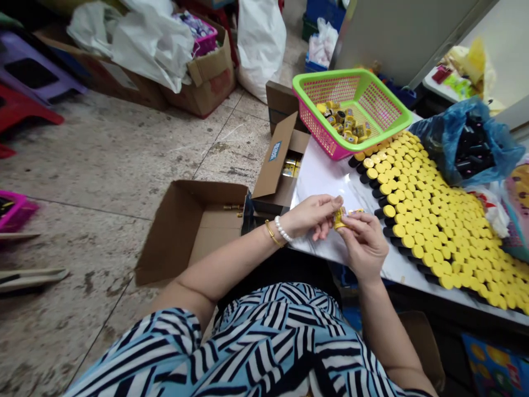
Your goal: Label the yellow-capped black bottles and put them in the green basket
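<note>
Both of my hands meet over the near edge of the white table [320, 176]. My left hand [316, 216], with a pearl bracelet and a gold bangle at its wrist, pinches a small yellow printed piece [340, 218] between thumb and fingers. On the other side, my right hand [366, 242] grips the same piece with thumb and forefinger. A second bit of yellow [356, 210] shows just behind the right fingers; whether it belongs to the held piece I cannot tell. Just right of my hands stand rows of black pieces with round yellow tops [417, 240].
A green-and-pink basket [303, 102] holds several small yellow-and-dark pieces. A blue plastic bag [438, 149] with black items lies at the right. Left of the table are an open carton [165, 237] and a carton with yellow packs [264, 171]. White sacks [260, 49] stand behind.
</note>
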The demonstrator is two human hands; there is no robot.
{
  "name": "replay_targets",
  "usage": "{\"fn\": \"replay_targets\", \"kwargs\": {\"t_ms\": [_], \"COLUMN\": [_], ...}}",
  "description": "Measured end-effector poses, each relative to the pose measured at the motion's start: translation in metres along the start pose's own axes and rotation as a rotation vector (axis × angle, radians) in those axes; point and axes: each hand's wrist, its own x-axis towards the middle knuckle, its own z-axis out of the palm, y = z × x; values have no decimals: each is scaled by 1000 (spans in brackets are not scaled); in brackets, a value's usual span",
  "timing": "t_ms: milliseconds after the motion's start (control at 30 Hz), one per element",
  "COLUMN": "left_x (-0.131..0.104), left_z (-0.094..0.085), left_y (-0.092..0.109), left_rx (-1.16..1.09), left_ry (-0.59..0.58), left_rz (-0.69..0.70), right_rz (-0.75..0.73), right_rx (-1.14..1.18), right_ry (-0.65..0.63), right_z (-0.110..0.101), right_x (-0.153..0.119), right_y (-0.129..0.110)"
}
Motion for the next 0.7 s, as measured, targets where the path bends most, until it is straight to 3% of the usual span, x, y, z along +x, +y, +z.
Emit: {"fn": "replay_targets", "kwargs": {"t_ms": [100,200,300,367,433,567,633,700], "left_x": [-2,-4,-3,-3,-4,-5,3,19], "left_z": [0,4,7,6,5,4,8,14], "left_y": [-1,-3,-4,-5,-8,-12,-7,1], "left_rx": [-12,81,145,154,171,329,560,876], "left_ry": [21,45,66,63,66,95,129,178], "left_rz": [10,30,28,37,63,94,177,339], "right_rz": [-15,-57,-65,-117,-184,-192,-212,-198], "right_rx": [-88,-173,-214,-363,-593,-766,-789,-773], "right_ry": [96,185,148,48,-15,-46,-103,-83], "right_z": [-8,-14,-25,-37,-52,-84,-95,-100], "right_x": [50,135,209,227,213,129,83,43], "right_y": [-2,8,13,11,8,13,15,13]}}
